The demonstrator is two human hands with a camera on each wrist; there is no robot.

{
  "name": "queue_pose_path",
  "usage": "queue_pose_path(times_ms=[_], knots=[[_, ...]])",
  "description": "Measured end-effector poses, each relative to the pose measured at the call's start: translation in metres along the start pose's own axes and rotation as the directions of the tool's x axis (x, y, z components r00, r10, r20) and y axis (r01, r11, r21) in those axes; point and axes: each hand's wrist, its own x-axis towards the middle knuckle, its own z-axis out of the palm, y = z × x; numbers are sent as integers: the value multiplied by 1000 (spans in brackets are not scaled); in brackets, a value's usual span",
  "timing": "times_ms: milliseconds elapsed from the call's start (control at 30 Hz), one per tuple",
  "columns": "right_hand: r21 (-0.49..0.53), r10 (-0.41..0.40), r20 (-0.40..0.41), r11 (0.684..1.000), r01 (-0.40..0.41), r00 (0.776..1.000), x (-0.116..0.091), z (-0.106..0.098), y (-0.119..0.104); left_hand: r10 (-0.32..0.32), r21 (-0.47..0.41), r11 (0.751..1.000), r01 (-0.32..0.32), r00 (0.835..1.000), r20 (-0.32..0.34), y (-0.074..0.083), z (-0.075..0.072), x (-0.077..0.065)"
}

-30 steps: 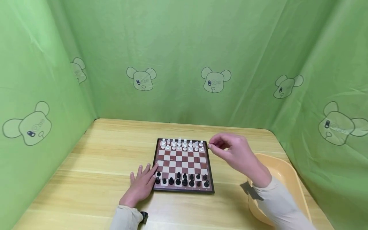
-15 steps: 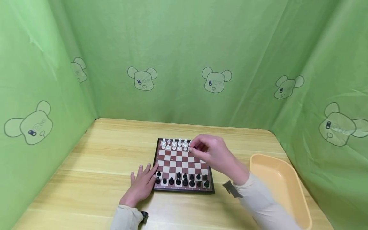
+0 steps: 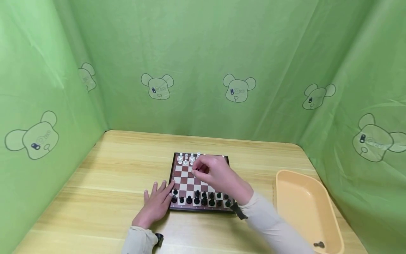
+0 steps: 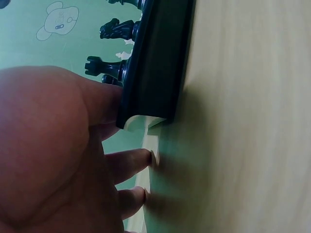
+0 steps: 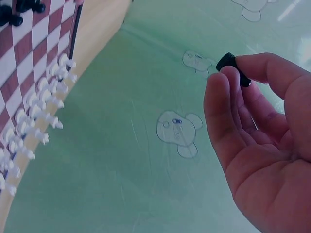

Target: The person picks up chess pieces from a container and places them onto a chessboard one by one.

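Note:
A chessboard [image 3: 187, 180] with red-brown and pale squares lies on the table, white pieces [image 3: 185, 158] along its far side and black pieces [image 3: 196, 200] along its near side. My left hand [image 3: 154, 207] rests at the board's left edge with fingers spread. In the left wrist view, that hand [image 4: 53, 150] touches the board's dark side beside a black rook [image 4: 104, 68]. My right hand [image 3: 219, 176] is above the board, hiding several white pieces. Between its thumb and fingertips it pinches a black chess pawn [image 5: 233, 67], seen clearly in the right wrist view.
A peach-coloured plastic tray [image 3: 304, 197] stands right of the board, with small dark pieces [image 3: 319, 244] near its front end. Green curtains [image 3: 196, 113] with mouse-head drawings surround the wooden table [image 3: 127, 158] at the back and sides.
My right hand has moved left from beyond the board's right edge to over its middle, holding the pawn. The tray's inside has come more into view. My left hand stays where it was.

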Motion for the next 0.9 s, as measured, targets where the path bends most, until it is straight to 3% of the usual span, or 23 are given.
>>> queue_pose_path(times_ms=[467, 900], knots=[[-27, 61, 89, 998, -59, 994, 9, 38, 4, 6, 3, 1000, -6, 1000, 2, 0, 0, -1], [-135, 79, 122, 989, -62, 989, 9, 60, 15, -2, 8, 1000, 2, 1000, 7, -2, 0, 0]])
